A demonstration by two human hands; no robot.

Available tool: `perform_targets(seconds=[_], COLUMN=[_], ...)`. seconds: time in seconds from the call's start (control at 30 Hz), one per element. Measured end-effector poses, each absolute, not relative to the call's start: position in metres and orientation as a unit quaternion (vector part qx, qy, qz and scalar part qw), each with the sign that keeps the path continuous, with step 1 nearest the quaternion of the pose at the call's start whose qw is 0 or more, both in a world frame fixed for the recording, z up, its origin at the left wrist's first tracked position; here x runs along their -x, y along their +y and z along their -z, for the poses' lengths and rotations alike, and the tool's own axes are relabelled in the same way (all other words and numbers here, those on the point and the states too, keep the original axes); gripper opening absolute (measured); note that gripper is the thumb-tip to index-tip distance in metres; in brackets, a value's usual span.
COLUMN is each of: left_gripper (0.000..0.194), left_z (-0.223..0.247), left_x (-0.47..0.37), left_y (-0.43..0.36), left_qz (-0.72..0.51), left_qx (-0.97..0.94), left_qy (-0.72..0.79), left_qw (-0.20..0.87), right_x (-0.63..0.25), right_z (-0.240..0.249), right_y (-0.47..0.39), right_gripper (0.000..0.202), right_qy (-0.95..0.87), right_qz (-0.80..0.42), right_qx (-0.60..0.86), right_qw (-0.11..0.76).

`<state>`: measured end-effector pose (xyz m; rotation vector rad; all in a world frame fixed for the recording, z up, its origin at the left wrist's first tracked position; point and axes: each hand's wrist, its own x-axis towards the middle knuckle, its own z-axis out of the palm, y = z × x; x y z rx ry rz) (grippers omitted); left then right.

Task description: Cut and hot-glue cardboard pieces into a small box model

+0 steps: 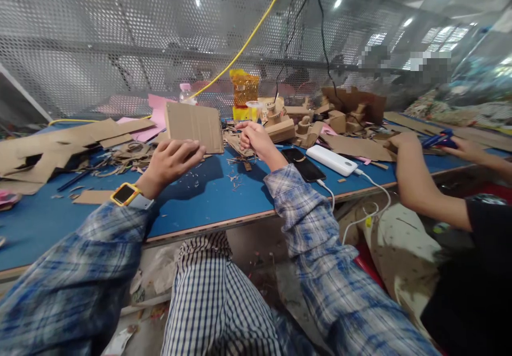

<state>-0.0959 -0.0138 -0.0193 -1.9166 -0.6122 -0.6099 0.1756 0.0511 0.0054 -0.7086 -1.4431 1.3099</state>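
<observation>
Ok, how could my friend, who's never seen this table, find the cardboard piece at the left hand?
Find the blue-topped table, then the bare left hand with a yellow-framed watch on its wrist. Held there is the tan, roughly rectangular cardboard panel. It's upright with faint vertical creases, while the tan cardboard sheets to its left lie flat.
</observation>
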Motion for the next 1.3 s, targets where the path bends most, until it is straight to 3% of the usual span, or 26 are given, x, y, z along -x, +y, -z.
perform_targets(seconds=[0.13, 0.27, 0.47, 0.73, 0.93, 1.13, 1.3], left_gripper=[0.034, 0.036, 0.035, 0.036, 0.037, 0.024, 0.023], left_z=[0.018, 0.017, 0.019, 0.024, 0.020, 0.009, 0.009], left_x=[0.093, 0.092, 0.096, 0.100, 0.096, 0.086, 0.089], left_y=[-0.013, -0.014, -0.011, -0.008, -0.012, -0.020, -0.019], left_qz=[0.272, 0.283, 0.287, 0.291, 0.267, 0.277, 0.298], left_qx=[0.771, 0.785, 0.797, 0.813, 0.789, 0.744, 0.754], left_qy=[-0.217, -0.217, -0.232, -0.255, -0.244, -0.194, -0.204], left_qw=[0.533, 0.506, 0.478, 0.436, 0.497, 0.576, 0.548], right_x=[-0.177, -0.179, -0.181, -0.180, -0.181, -0.180, -0.179], right_z=[-0.007, -0.009, -0.005, 0.000, 0.000, -0.004, -0.007], right_y=[0.051, 0.048, 0.052, 0.060, 0.057, 0.053, 0.052], right_gripper=[0.017, 0.007, 0.028, 0.025, 0.014, 0.028, 0.047], right_qy=[-0.589, -0.577, -0.593, -0.595, -0.574, -0.555, -0.539], right_qz=[-0.545, -0.549, -0.522, -0.539, -0.550, -0.518, -0.530], right_qx=[0.302, 0.320, 0.313, 0.319, 0.305, 0.335, 0.341], right_qw=[0.514, 0.513, 0.528, 0.504, 0.525, 0.557, 0.559])
